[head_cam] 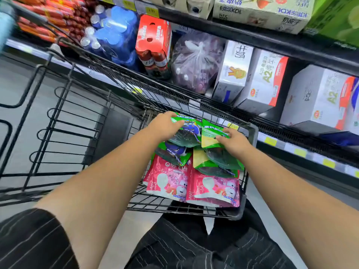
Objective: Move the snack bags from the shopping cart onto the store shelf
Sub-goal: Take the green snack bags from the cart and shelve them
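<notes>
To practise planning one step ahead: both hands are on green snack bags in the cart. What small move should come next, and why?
Probably lift both bags straight up past the cart rim. The left hand grips the left green bag at its top, the right hand pinches the right green bag, and both lie in the cart.

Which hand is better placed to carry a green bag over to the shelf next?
Right, probably. The right hand grips the yellow-green bag by the cart wall nearest the shelf; the left hand holds a green bag farther from it.
</notes>
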The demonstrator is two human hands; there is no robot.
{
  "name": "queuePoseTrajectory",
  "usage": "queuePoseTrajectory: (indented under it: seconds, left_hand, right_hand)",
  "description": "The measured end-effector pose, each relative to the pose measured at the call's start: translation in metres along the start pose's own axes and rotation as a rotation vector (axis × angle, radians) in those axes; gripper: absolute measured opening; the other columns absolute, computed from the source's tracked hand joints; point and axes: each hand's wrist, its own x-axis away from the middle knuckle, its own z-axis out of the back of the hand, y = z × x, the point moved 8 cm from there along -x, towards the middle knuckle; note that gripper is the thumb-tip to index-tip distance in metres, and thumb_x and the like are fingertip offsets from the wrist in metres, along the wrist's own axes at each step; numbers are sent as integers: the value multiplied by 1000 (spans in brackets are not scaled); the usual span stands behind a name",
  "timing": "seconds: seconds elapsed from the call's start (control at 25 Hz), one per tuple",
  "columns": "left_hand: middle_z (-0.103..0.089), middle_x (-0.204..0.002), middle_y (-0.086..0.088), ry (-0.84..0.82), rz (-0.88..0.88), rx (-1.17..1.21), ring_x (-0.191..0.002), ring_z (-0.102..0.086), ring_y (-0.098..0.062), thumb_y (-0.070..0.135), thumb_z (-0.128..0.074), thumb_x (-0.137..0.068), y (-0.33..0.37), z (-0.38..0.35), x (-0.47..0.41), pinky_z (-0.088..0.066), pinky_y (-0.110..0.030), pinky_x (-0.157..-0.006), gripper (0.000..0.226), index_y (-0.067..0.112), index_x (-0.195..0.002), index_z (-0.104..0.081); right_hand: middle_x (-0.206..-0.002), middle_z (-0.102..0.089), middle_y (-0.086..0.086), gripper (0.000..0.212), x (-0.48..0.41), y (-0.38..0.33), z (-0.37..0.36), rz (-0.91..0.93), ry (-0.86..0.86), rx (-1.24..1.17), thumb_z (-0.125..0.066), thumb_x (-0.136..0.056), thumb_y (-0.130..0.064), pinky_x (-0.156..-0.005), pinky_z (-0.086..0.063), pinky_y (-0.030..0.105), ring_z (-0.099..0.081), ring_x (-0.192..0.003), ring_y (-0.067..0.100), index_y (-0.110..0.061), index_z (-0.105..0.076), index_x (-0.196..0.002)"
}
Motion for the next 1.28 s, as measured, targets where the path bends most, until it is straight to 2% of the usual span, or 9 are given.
queuePoseTrajectory:
  seconds: [0.28,0.4,0.48,0.6,0.8,0.96,1.08,1.16,1.28]
  left_hand:
    - [-52,-74,-26,-42,169,-87,-71,-56,-35,53,-47,-101,-24,-14,-30,-44,-37,-76,66,-4,-70,-57]
    - [-67,-113,-27,-74,234,-250,-110,-61,-41,79,-49,-80,-37,-18,-42,-45,-49,-102,87,-2,-106,-68]
    - [-64,-131,-13,-88,249,-282,-124,-55,-37,77,-57,-79,-36,-18,-45,-41,-46,-107,82,10,-125,-65]
    - [-54,-143,-16,-158,228,-209,-129,-53,-33,56,-72,-85,-26,-22,-50,-44,-35,-98,86,1,-144,-44]
    - [-55,-136,-10,-216,402,105,-120,-58,-36,47,-97,-55,-44,-39,-61,-52,-46,-97,119,1,-142,-29]
    - [-69,-85,-3,-267,542,522,-74,-64,-15,30,-89,-75,-51,-60,-52,-52,-27,-66,39,11,-92,-60]
    - [-71,-93,-3,-369,565,609,-82,-66,-16,19,-74,-90,-52,-67,-39,-56,-34,-78,12,14,-92,-63]
    - [-69,-111,-4,-364,551,731,-90,-67,-18,5,-68,-94,-49,-68,-34,-61,-43,-82,20,18,-104,-57]
    - [-72,-108,0,-351,516,831,-85,-71,-18,-8,-67,-89,-54,-69,-24,-64,-46,-61,73,30,-142,-36]
  right_hand:
    - [-113,-64,19,32,-8,28,-2,-138,42,-133,-53,-99,-32,-95,-42,38,-56,-117,37,-13,-68,-78]
    - [-127,-62,19,35,-12,39,-5,-204,57,-157,-69,-87,-38,-104,-41,43,-53,-124,35,-16,-51,-68]
    - [-137,-54,19,35,-15,45,-8,-254,49,-156,-74,-82,-42,-103,-41,41,-51,-124,33,-14,-58,-95]
    - [-146,-44,14,91,-20,49,-7,-329,26,-171,-83,-72,-43,-108,-39,42,-46,-130,33,-12,-36,-144]
    - [-155,-31,16,133,-28,56,-12,-412,33,-174,-92,-56,-41,-113,-33,49,-35,-140,37,-15,-5,-154]
    - [-150,-39,13,117,-21,61,-18,-404,42,-429,-90,-64,-14,-108,-36,42,-42,-133,34,-16,-14,-153]
    - [-132,-53,15,111,-12,63,-17,-449,90,-608,-86,-65,1,-86,-55,46,-64,-99,34,-21,-18,-150]
    - [-117,-59,17,103,-6,64,-21,-499,70,-694,-81,-69,6,-59,-56,38,-66,-72,28,-12,-20,-149]
    - [-86,-70,21,65,1,67,-27,-535,7,-766,-79,-69,6,-57,-59,38,-67,-59,26,10,-51,-127]
